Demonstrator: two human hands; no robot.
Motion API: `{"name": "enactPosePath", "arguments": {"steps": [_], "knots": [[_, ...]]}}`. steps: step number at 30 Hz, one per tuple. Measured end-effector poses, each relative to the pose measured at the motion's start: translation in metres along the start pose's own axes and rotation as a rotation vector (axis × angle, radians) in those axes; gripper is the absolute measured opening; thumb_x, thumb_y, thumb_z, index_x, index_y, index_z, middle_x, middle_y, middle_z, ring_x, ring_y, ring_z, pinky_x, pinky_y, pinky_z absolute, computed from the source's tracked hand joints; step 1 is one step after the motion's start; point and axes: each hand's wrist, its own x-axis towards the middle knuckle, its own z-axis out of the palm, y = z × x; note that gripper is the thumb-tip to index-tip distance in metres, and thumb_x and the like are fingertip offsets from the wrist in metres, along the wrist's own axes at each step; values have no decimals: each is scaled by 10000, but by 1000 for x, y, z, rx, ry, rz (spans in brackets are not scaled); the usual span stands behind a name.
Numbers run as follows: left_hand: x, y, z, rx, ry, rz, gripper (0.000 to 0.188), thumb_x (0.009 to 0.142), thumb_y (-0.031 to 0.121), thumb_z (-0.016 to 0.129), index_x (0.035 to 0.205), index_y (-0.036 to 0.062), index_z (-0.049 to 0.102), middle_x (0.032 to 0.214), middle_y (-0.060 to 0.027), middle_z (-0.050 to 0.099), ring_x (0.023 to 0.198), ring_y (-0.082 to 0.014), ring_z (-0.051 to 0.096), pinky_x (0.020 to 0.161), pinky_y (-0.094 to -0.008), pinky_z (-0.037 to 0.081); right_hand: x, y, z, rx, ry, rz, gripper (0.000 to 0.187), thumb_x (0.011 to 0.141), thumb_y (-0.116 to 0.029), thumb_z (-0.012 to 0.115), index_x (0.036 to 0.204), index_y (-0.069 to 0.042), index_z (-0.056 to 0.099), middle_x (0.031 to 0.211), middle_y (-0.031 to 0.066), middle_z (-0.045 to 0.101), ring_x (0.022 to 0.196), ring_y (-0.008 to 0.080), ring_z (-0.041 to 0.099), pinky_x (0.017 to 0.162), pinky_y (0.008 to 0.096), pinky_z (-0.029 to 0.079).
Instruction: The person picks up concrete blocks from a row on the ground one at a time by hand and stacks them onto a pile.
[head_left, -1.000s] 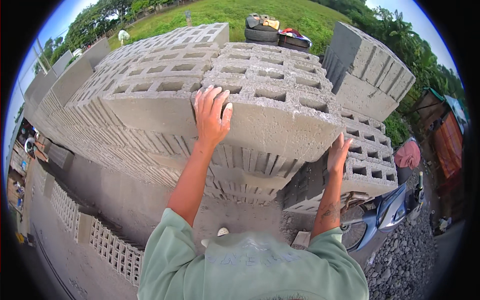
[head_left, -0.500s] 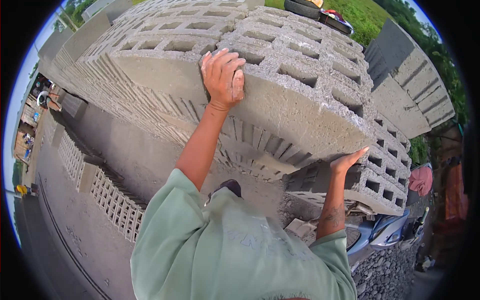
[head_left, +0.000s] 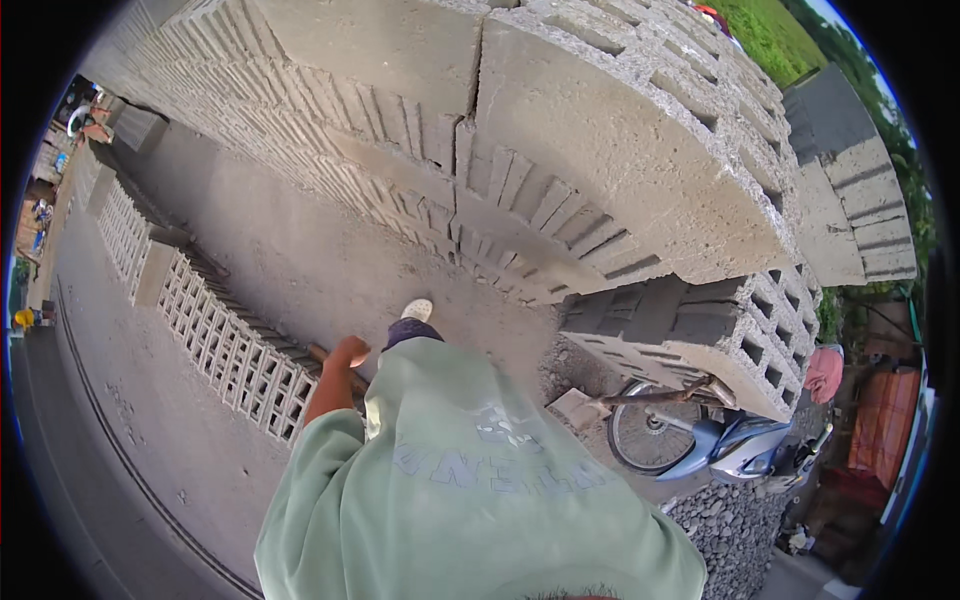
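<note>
My left hand (head_left: 350,352) hangs low at my side, away from the blocks, over the bare ground between the big stack and the low row. It is small and foreshortened, so its finger pose cannot be made out. My right hand and forearm are out of sight; only the green sleeve on that side shows. In front of me rises a tall stack of grey hollow concrete blocks, with a large top block (head_left: 600,150) whose smooth side faces me. Neither hand touches it. A dark vertical gap runs between this block and the neighbouring block (head_left: 380,60) on its left.
A low row of hollow blocks (head_left: 225,340) stands at the left. Shorter stacked blocks (head_left: 765,345) stand at the right, near a blue-grey motorcycle (head_left: 745,445) and a gravel heap (head_left: 735,525). Upright blocks (head_left: 855,220) rise at the far right. One light shoe (head_left: 417,310) shows below me.
Both hands have left the top block. The left has dropped to my side and the right has gone out of view. My view has shifted, with the stack now higher in the picture.
</note>
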Motion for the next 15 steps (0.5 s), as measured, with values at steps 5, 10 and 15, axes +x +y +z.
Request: {"name": "enactPosePath", "arguments": {"steps": [5,10,15], "knots": [[-55,-60,159,-1249,-62,-786,470,801,470,532,981,51,644,988,-233,604,956,-322,591,823,-420,456,-52,-24,-7,137,-136,213,303,863,-275,518,996,-26,626,830,49,630,669,163,571,623,311,458],[-78,-133,180,-673,258,-638,469,838,467,461,947,51,648,942,-254,606,915,-413,571,826,-441,451,21,-33,-82,-448,-143,-597,283,859,-276,521,934,-35,647,718,35,616,581,127,558,537,309,455],[-39,-166,-16,-1143,715,-604,372,845,396,474,951,86,650,958,-221,600,933,-400,559,821,-440,445,194,-399,-218,156,36,111,402,861,-400,505,819,-34,667,493,56,507,430,133,480,423,312,403]]}}
